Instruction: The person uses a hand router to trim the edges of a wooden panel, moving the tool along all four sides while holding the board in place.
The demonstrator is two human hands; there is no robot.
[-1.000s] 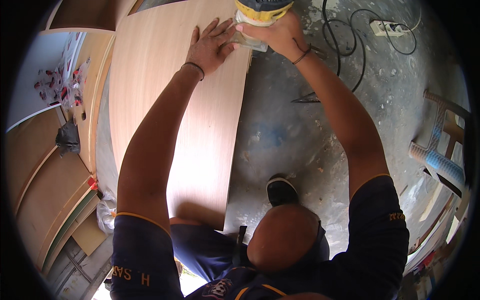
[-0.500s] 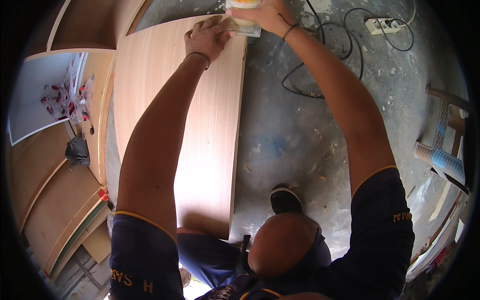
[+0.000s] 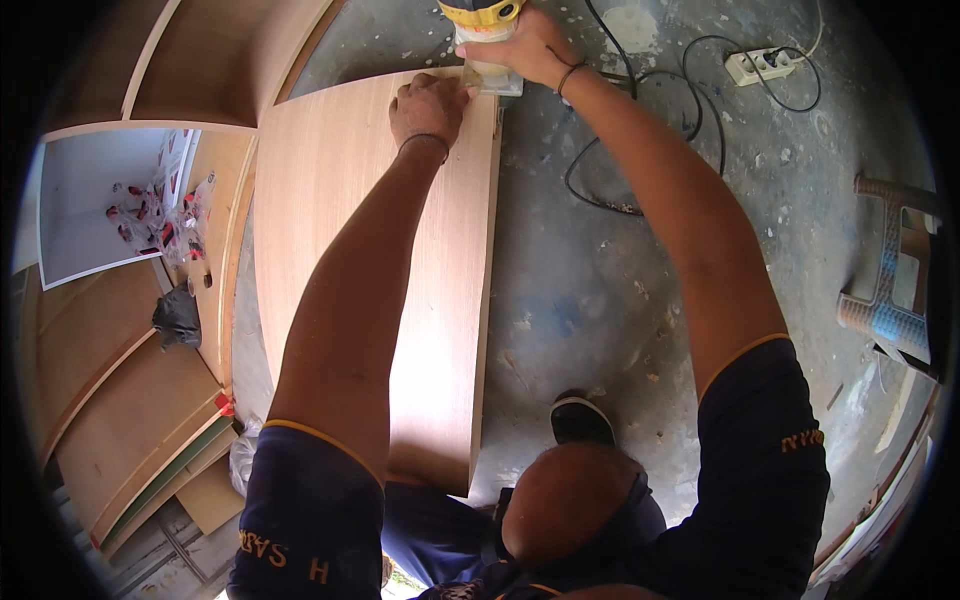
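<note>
A pale wood-grain board [image 3: 330, 190] lies lengthwise in front of me. At its far right corner stands a trim router [image 3: 487, 54] with a yellow and black top and a clear base. My right hand [image 3: 525, 50] is wrapped round the router's body, thumb toward the left. My left hand [image 3: 428, 108] rests palm down on the board's far end, fingers apart and bent toward the edge. Its thumb side is right beside the clear base and seems to touch it. The router's cutting bit is hidden.
A black cable [image 3: 575, 170] loops over the grey floor to a white power strip [image 3: 760, 66]. Cabinet frames [image 3: 200, 60] and stacked panels [image 3: 130, 400] stand at left, with a black plastic bag [image 3: 177, 316]. A plastic stool [image 3: 890, 270] is at far right. My shoe [image 3: 582, 420] is beside the board.
The view has shifted, so the board and both hands sit lower and more of the router's yellow top shows. The right hand keeps its grip; the left stays on the board.
</note>
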